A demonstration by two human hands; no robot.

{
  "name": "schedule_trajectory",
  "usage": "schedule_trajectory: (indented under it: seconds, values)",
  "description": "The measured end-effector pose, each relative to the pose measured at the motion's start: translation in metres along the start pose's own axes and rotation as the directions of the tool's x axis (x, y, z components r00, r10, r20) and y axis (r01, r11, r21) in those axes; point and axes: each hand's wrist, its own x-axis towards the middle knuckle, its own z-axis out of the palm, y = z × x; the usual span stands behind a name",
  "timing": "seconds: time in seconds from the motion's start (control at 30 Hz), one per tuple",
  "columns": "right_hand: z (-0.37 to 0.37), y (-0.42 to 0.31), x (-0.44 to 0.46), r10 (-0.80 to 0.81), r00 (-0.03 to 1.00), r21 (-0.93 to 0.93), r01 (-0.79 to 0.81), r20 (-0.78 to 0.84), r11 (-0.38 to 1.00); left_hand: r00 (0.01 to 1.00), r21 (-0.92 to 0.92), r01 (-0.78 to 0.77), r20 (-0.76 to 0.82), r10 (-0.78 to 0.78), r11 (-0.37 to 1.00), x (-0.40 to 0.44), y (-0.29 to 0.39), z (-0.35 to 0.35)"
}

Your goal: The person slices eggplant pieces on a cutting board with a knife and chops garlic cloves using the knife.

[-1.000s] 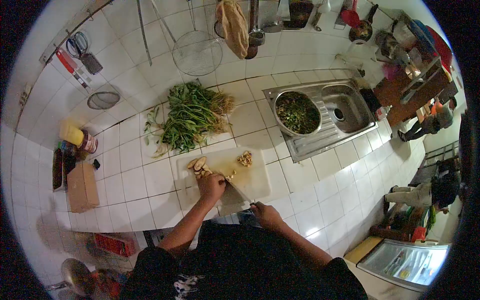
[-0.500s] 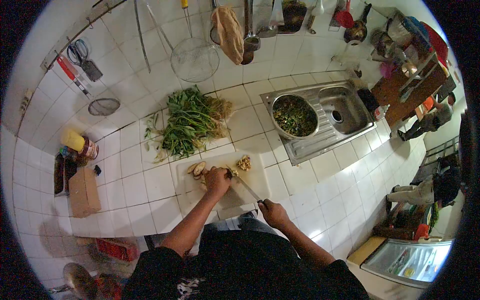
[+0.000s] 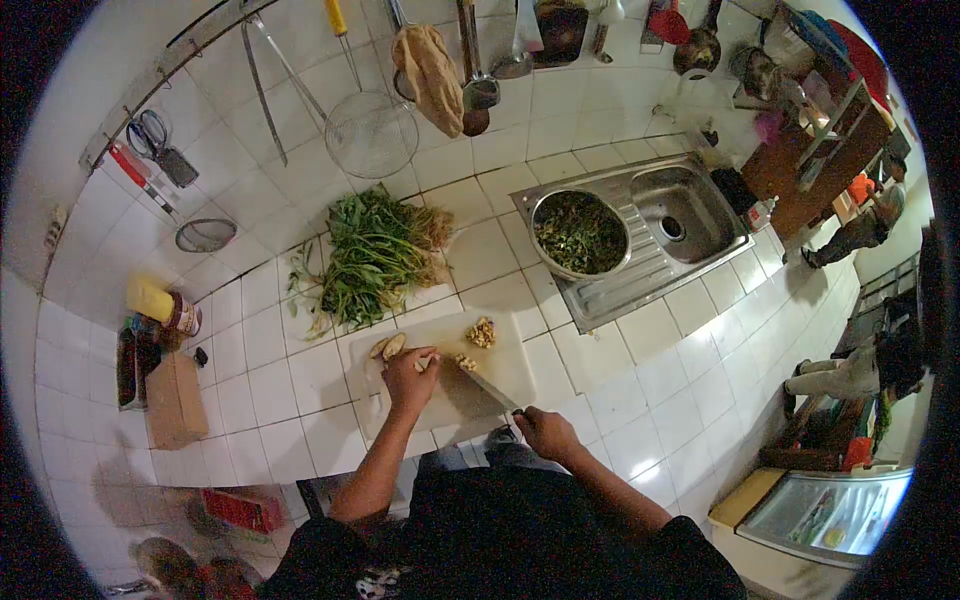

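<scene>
My right hand (image 3: pixel 548 435) is closed round the handle of a knife (image 3: pixel 492 389), whose blade lies low over the white cutting board (image 3: pixel 515 350). At the tip of the blade sits a small heap of chopped pale pieces (image 3: pixel 465 361). Another chopped heap (image 3: pixel 481 332) rests farther back on the board. My left hand (image 3: pixel 411 382) is over the board's left part, fingers pinched on a small pale slice at their tips. Beside it lie larger pale oval slices with brownish edges (image 3: pixel 388 346), partly covered by the hand.
Behind the board lies a bunch of leafy greens (image 3: pixel 370 255) with roots. A bowl of chopped greens (image 3: pixel 581 233) stands on the steel sink's drainboard (image 3: pixel 640 235). A cardboard box (image 3: pixel 176 400) is at the left. Utensils, including a wire skimmer (image 3: pixel 372 135), hang above. Two people are at the far right.
My left hand has drawn back leftward from the knife, uncovering the small chopped heap by the blade. The knife stays low over the board in my right hand. The view has shifted slightly.
</scene>
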Motion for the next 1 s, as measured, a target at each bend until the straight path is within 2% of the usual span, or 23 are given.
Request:
schedule_trajectory:
  seconds: [0.03, 0.1, 0.17, 0.23, 0.27, 0.33, 0.43, 0.5, 0.57, 0.67, 0.73, 0.87, 0.93, 1.0]
  values:
    - [-0.005, -0.001, 0.003, -0.003, 1.0, 0.001, 0.003, -0.002, 1.0, 0.996, 0.021, -0.075, -0.039, 0.076, 0.997, 0.0, 0.0, 0.001]
    - [-0.015, -0.002, 0.01, 0.03, 0.998, 0.007, -0.029, -0.048, 1.0, 0.997, 0.034, -0.072, -0.013, 0.072, 0.997, -0.002, 0.01, 0.003]
    - [-0.031, -0.009, 0.008, 0.0, 0.998, 0.046, 0.003, -0.068, 0.999, 0.997, 0.047, -0.072, 0.016, 0.072, 0.996, -0.001, 0.026, 0.004]
    - [-0.039, -0.013, 0.008, 0.031, 0.998, -0.036, -0.032, -0.05, 0.999, 0.997, 0.057, -0.046, 0.063, 0.042, 0.997, 0.001, 0.039, 0.009]
    - [-0.039, -0.01, 0.007, 0.024, 0.998, 0.009, -0.024, -0.054, 1.0, 0.997, 0.059, -0.049, 0.064, 0.046, 0.997, 0.004, 0.044, 0.013]
    - [-0.037, -0.008, 0.003, 0.013, 0.998, -0.018, -0.014, -0.069, 1.0, 0.99, 0.034, 0.072, 0.119, -0.075, 0.997, 0.013, 0.046, 0.025]
    - [-0.032, -0.002, -0.003, 0.035, 0.994, -0.057, -0.041, -0.099, 0.998, 0.994, 0.066, 0.06, 0.083, -0.066, 0.996, 0.029, 0.04, 0.038]
    - [-0.027, 0.004, -0.007, 0.072, 0.991, -0.064, -0.079, -0.11, 0.995, 0.995, 0.068, 0.027, 0.095, -0.033, 0.997, 0.04, 0.035, 0.043]
    - [-0.023, 0.01, -0.012, 0.054, 0.988, 0.028, -0.051, -0.146, 0.998, 0.994, 0.071, -0.001, 0.111, -0.006, 0.997, 0.045, 0.031, 0.047]
    - [-0.018, 0.016, -0.014, 0.061, 0.988, 0.011, -0.06, -0.145, 0.998, 0.989, 0.001, -0.003, 0.148, 0.003, 1.0, 0.047, 0.033, 0.048]
    - [-0.021, 0.016, -0.014, 0.049, 0.988, 0.02, -0.047, -0.143, 0.999, 0.98, 0.093, -0.137, 0.155, 0.122, 0.986, 0.045, 0.038, 0.043]
    - [-0.033, 0.008, -0.025, 0.045, 0.992, 0.024, -0.042, -0.118, 0.999, 0.991, 0.189, -0.108, 0.093, 0.092, 0.976, 0.043, 0.043, 0.038]
    - [-0.036, 0.008, -0.028, 0.053, 0.993, -0.008, -0.054, -0.105, 0.998, 0.997, 0.137, -0.078, 0.038, 0.073, 0.988, 0.053, 0.03, 0.041]
    - [-0.037, 0.013, -0.031, 0.063, 0.991, -0.045, -0.069, -0.119, 0.997, 0.996, 0.107, -0.069, 0.059, 0.063, 0.992, 0.055, 0.021, 0.04]
